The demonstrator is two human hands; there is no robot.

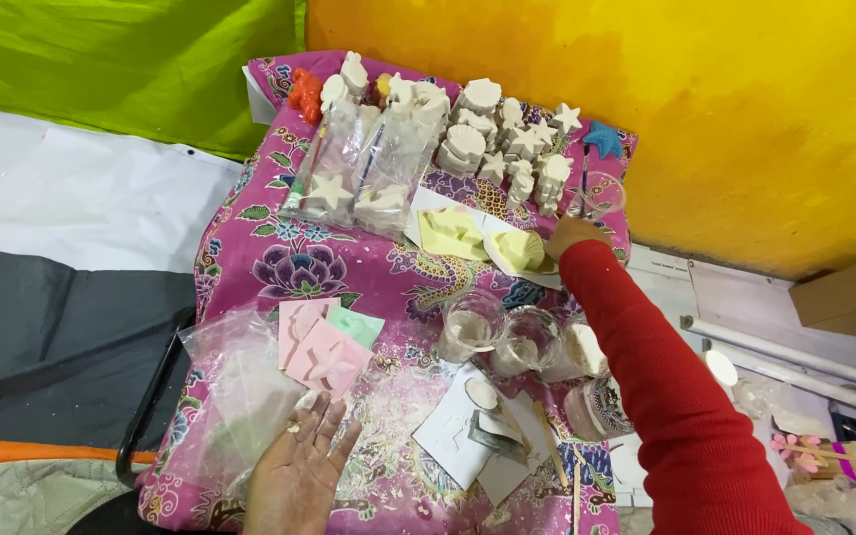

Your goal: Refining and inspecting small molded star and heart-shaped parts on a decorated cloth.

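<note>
- Magenta cloth (279, 260), printed with purple flowers and green leaves, covers a small table; white powder and smears dust its near half.
- Left hand (299, 471) lies flat on the cloth at the near edge, palm down, fingers (327, 428) spread and streaked with white.
- Just past those fingertips lie pink moulds (321, 357), flat and square, with a pale green mould (357, 323) tucked behind them; the pink ones almost touch the fingertips.
- Beside the thumb side of that hand, a crumpled clear plastic bag (235, 391) spreads over the cloth's corner.
- Right hand (575, 236), at the end of a red sleeve (666, 396), reaches to the far side of the table; whether its fingers are curled or pinching anything I cannot tell, since only the back of the hand shows.
- Right at that hand sits a yellow mould (520, 250) on white paper, with a second yellow mould (451, 234) beside it; a clear cup (601, 193) stands just beyond the knuckles.
- Beyond both hands, rows of white plaster figures (492, 139), stars and shells among them, crowd the far edge, with a blue star (603, 139) and an orange figure (305, 94) at the ends; two clear packets (359, 173) hold more pieces.
- Between the two hands stand clear plastic cups (502, 332) clouded with white residue, and white cards (468, 431) with scraps and a wooden stick.
- Behind the table hang a yellow sheet (646, 99) and a green sheet (101, 59); white pipes (795, 362) and a cardboard box (849, 292) lie on the floor out past the red sleeve.
</note>
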